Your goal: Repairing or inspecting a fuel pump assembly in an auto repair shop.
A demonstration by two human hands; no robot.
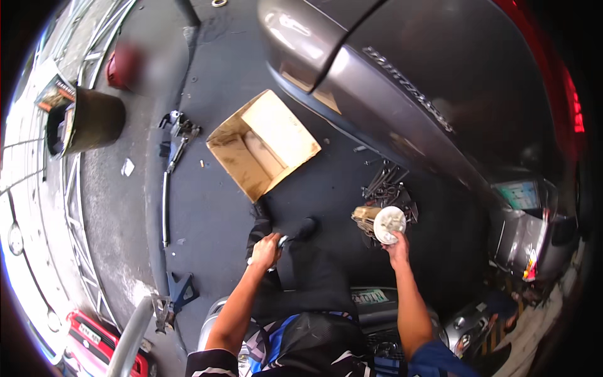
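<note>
In my right hand (397,249) is a round white plastic part (390,223), gripped at its near edge. A tan, boxy piece (364,217) shows right beside its left rim; whether the two are joined I cannot tell. My left hand (266,252) is closed in front of my legs, around something that shows only as small whitish ends. Just beyond the white part lies a heap of metal hand tools (386,182) on the dark floor. An open cardboard box (264,144) stands ahead of my feet.
A grey car (414,94) fills the far right. Left of the box lie a floor jack (179,135) with a long handle and a blue jack stand (181,290). A dark bin (97,119) and a red object (119,68) stand at the far left. Another car's licence plate (370,296) shows behind me.
</note>
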